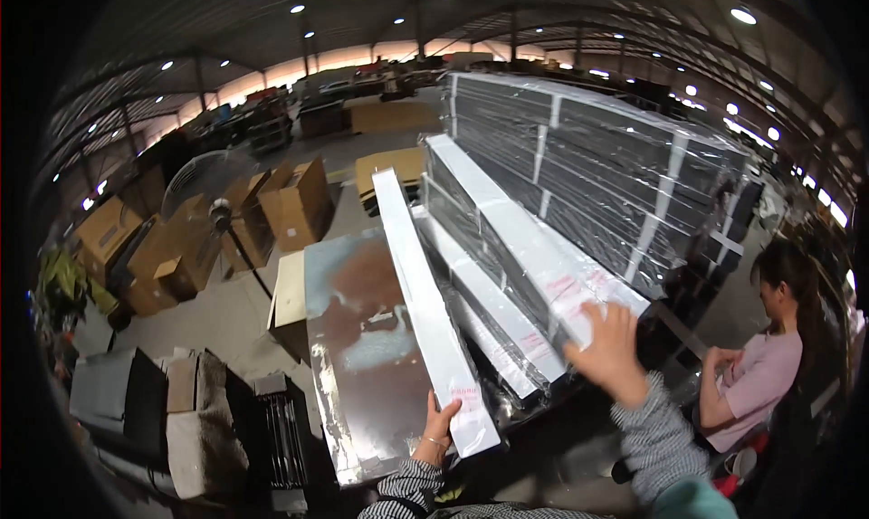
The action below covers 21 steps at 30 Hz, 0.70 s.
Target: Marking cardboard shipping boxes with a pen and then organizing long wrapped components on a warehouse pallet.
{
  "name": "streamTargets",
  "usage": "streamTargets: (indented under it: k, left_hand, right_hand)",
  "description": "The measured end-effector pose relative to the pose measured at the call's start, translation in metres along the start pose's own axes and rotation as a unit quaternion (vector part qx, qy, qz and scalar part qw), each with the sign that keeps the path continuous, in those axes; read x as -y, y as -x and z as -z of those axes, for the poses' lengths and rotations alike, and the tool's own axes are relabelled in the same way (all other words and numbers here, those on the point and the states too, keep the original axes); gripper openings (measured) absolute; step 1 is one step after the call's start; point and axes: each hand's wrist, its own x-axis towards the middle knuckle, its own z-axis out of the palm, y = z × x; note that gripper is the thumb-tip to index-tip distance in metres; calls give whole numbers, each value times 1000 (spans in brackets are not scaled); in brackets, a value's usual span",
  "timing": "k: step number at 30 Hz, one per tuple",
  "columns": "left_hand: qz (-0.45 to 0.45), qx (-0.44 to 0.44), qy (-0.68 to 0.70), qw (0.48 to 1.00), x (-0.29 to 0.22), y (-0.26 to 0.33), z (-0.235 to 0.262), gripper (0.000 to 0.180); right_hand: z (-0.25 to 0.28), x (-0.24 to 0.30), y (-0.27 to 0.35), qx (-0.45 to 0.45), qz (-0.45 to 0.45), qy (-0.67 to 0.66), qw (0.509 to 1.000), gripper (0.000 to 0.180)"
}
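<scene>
A person's left hand is closed around the near end of a long white pack, which runs along the right side of a bench; the grip seems meant to steady it. The right hand, fingers spread, is over the near end of a wider white pack, right of the bench; whether it presses there is unclear. Plastic wrap probably keeps these packs together and clean. The bench's top is shiny, patched brown and pale grey. Beyond it to the right stands a wrapped dark stack; to its left, cardboard boxes and a fan. Far right of the bench, a co-worker in pink. Lamps dot the hall's dark roof.
</scene>
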Motion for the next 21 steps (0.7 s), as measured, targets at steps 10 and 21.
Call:
streamTargets:
  k: [10,21]
  left_hand:
    - [181,-18,-110,977,112,76,70,109]
    - [145,-194,-36,970,104,83,132,116]
  right_hand:
    - [-233,26,237,298,-76,-88,948,90]
    - [-240,22,284,364,82,-62,926,112]
